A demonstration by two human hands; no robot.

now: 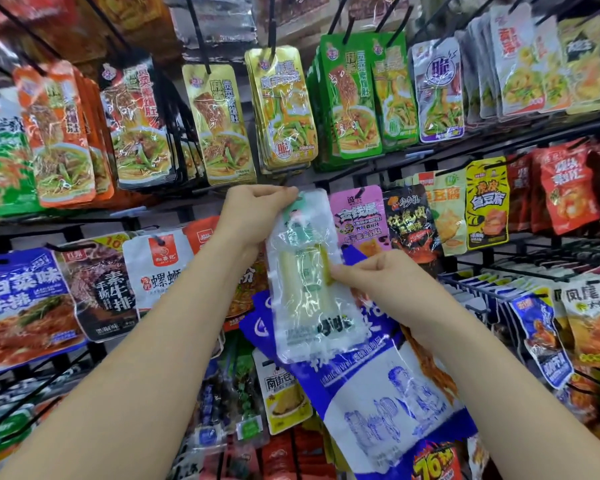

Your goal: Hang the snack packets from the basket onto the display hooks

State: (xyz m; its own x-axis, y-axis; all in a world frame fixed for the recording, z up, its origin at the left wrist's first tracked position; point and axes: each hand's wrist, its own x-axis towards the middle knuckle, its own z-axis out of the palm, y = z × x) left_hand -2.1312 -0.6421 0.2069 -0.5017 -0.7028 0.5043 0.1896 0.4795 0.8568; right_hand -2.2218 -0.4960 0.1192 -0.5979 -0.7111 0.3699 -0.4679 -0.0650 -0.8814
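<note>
Now, clear packet (pixel 302 278): held upright before the display rack (pixel 499 131), about midway between the left and right edges in view, at the second row of hooks. A pale white stick shows through the film.
Left hand (pixel 253 216): fingers and thumb pinch the packet's top edge; the hang hole is hidden under them.
Right hand (pixel 378 278): fingertips pinch the right side seam about halfway down, steadying it.
Hook (pixel 285 179): a dark prong tip seems to sit just above the left fingertips. Blurred; cannot tell if the packet is on it yet.
Step in hand, my reading: threading the hole onto the prong. Keep the top taut with the left pinch, square the hole to the tip, push straight back. Let the right hand stop the lower half swinging into its neighbour.
Neighbours: pink packet (pixel 359 216) hangs just beside, on the right. A blue-and-white packet (pixel 378 393) lies behind and below; hung or carried, cannot tell.
Writing: yellow packet (pixel 487 202) reads 虎皮鱼豆腐; white packet (pixel 160 271) reads 螺蛳; red pack (pixel 433 462) at the bottom edge shows "76". The clear packet's print is too blurred to read.
Basket: not in view.
</note>
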